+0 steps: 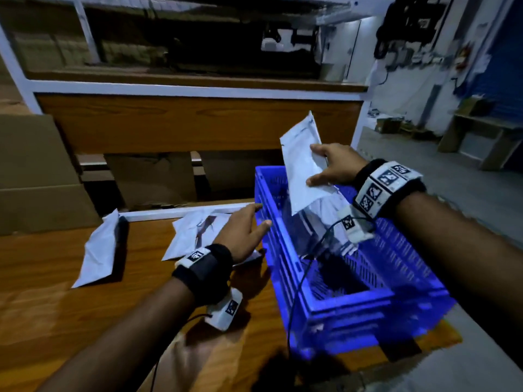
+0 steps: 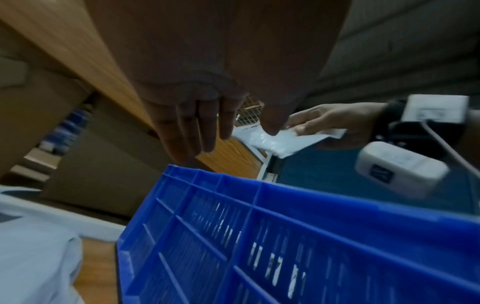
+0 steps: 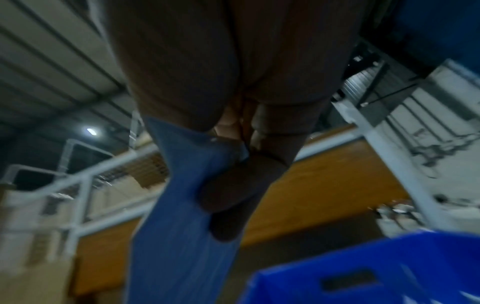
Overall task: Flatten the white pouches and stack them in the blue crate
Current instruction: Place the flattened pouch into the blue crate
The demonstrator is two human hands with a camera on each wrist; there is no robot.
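My right hand [image 1: 325, 168] pinches a flat white pouch [image 1: 301, 154] and holds it up over the far end of the blue crate [image 1: 353, 304]. The same pouch [image 2: 280, 142] and right hand [image 2: 324, 117] show in the left wrist view; in the right wrist view the pouch [image 3: 176, 205] looks bluish in the grip of my right hand [image 3: 233, 185]. Several white pouches [image 1: 325, 222] lie inside the crate. My left hand [image 1: 246, 227] hovers open beside the crate's left wall [image 2: 259, 236], its fingers [image 2: 192, 131] straight, above a crumpled pouch [image 1: 195, 233] on the wooden table. Another pouch [image 1: 99, 250] lies further left.
The wooden table [image 1: 56, 306] carries the crate at its right front corner. Cardboard boxes [image 1: 34, 171] stand at the left and under a white-framed shelf [image 1: 184, 89] behind the table. A black cable [image 1: 297, 292] hangs from my right wrist over the crate.
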